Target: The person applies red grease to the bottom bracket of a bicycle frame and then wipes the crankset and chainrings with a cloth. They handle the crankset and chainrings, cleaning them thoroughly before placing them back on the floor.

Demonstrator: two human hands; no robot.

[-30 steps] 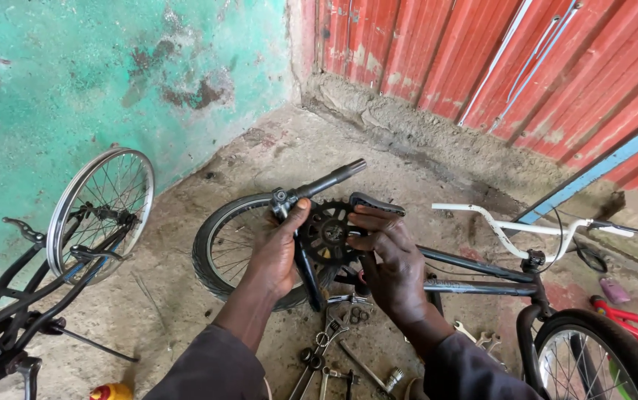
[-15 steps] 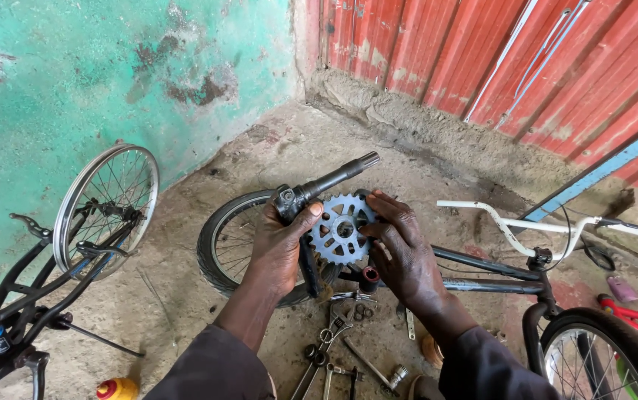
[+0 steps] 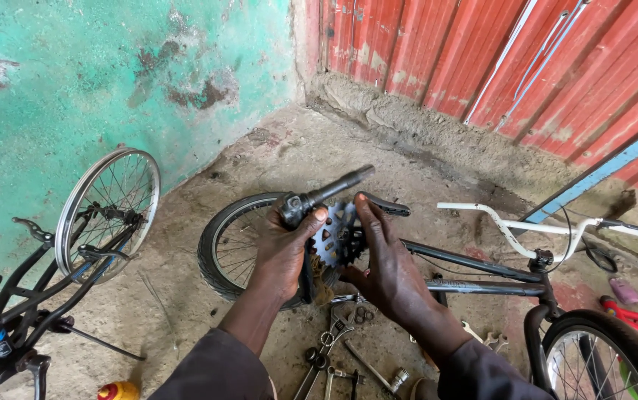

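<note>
Fingers (image 3: 300,237) of left hand (image 3: 282,255) wrapped round crank (image 3: 326,191); right hand (image 3: 385,270) flat against sprocket (image 3: 336,237), held mid-scene above tyre (image 3: 219,237). Probably heavy, rigid, greasy, sharp-toothed: better gripped by arm.

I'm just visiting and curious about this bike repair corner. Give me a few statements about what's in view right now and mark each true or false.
1. Both hands hold a toothed chainring with its crank. True: the left hand grips the crank arm and the right hand rests on the ring.
2. The handlebar of the bike lying on the right is red. False: it is white.
3. Wrenches lie on the ground below the hands. True.
4. The wall on the left is bare grey brick. False: it is painted green, and patchy.
</note>
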